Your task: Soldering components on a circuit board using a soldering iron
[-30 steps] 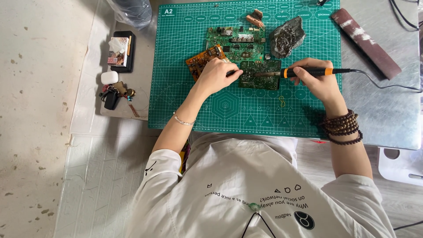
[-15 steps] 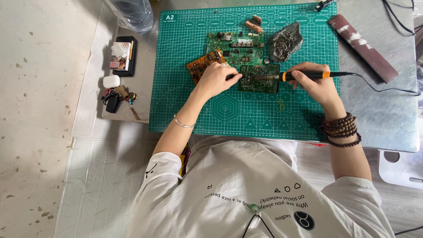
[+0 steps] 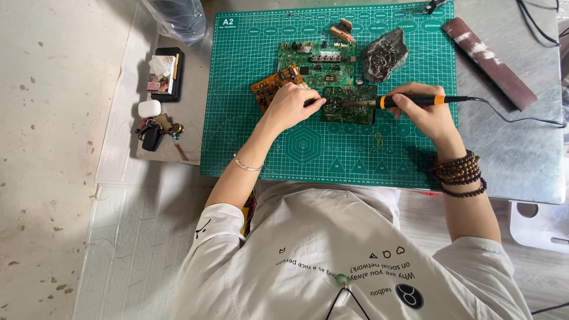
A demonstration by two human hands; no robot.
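speckled pale concrete floor, white ribbed sheet, grey metal tabletop, soft daylight

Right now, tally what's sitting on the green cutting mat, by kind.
Circuit boards: 3, a large green one, a small dark green one, an orange one
Soldering iron: 1, in the right hand
Dark crumpled lump: 1
Small brown piece: 1
Total: 6
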